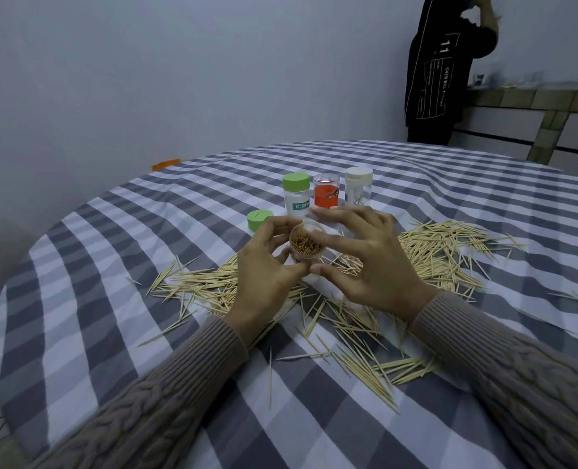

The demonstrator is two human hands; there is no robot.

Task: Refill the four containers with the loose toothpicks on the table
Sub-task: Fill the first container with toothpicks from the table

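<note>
Four toothpick containers, as we count them on the round table's grey-and-white checked cloth [111,299].

Item one: open clear container [306,244], lid off, packed with toothpicks standing on end, held between our two hands near the table's middle. Our left hand [264,265] curls its fingers and thumb round the left side of it; our right hand [365,258] pinches the right side between index finger and thumb, the other fingers spread loosely.

Item two: green-lidded container [296,194], far of the hands, white label with a teal band reading "TOOTHPI", the remainder hidden behind our fingers.

Item three: clear-lidded container [326,191], just right of item two, orange label with a small dark figure; we cannot read any writing on it.

Item four: white-lidded container [358,186], just right of item three, clear wall, a few picks visible inside.

One loose green lid [258,219] with a slot in its top, lying left of the held container.

Many loose toothpicks [443,248], scattered in heaps left, right and near of the hands.

One person in a black shirt [440,69] stands at the far right; white print reads "11" and "OVER BOX T-SHIRT".

One orange object [165,164] at the far left table edge.
</note>
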